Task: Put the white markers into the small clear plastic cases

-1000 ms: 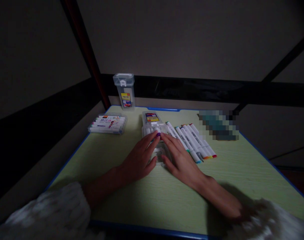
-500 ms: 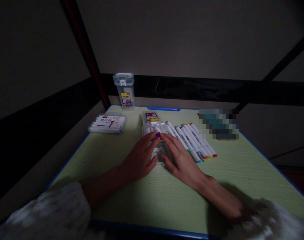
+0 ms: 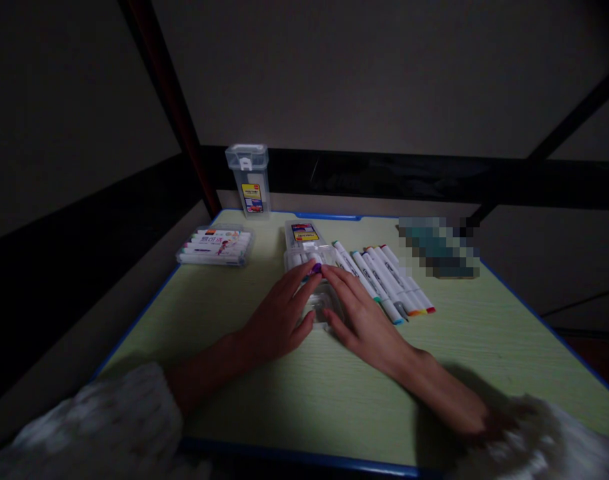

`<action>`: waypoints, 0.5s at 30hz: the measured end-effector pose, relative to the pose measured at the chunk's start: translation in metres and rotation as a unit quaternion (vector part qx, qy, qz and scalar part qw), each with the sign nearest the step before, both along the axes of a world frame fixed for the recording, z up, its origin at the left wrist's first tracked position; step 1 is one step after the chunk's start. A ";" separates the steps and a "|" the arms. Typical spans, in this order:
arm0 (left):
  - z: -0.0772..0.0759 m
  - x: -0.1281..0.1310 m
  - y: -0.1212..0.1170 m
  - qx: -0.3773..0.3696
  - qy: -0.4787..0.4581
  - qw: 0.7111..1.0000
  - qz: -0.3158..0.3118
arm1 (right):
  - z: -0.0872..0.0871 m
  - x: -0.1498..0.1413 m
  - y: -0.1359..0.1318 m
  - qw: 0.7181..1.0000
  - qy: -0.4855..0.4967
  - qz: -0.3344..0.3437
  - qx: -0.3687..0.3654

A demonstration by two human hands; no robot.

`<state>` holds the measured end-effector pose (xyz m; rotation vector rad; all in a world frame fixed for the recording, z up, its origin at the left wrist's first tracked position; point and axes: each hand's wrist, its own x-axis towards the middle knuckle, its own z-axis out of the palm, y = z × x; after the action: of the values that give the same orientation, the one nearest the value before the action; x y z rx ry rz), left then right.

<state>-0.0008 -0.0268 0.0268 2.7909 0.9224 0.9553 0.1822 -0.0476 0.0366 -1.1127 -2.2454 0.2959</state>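
Observation:
A clear plastic marker case [image 3: 305,233] lies on the table with its lid hinged open toward me, white markers inside it. My left hand [image 3: 284,308] reaches in from the left and my right hand [image 3: 365,315] from the right. Their fingertips meet at the case's near end, around a marker with a purple end [image 3: 316,269]. Both thumbs point inward over the clear lid [image 3: 329,293], apart from the fingers. Most of that marker and part of the case are hidden under the fingers. Beside my right hand several loose white markers [image 3: 391,275] lie in a slanting row.
A tall clear case [image 3: 251,180] with a yellow label stands at the back left. At the left edge lies a flat marker pack [image 3: 215,247]. A pixelated flat object [image 3: 437,247] lies at the far right. The light green table [image 3: 284,413] has a blue rim.
Both hands keep nearly the same position at the case. The view has shifted very slightly; the markers and cases stay in place.

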 end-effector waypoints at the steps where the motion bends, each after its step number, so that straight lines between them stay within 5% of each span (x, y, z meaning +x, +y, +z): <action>1: 0.000 0.000 0.000 0.000 0.000 1.000 0.000 | 0.000 0.000 0.000 1.000 0.000 0.000 -0.001; 15: 0.001 0.000 0.000 -0.001 0.000 1.000 0.002 | 0.001 0.001 0.001 1.000 -0.003 0.009 -0.010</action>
<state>-0.0010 -0.0272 0.0274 2.7889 0.9289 0.9537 0.1835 -0.0464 0.0374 -1.1064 -2.2629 0.3230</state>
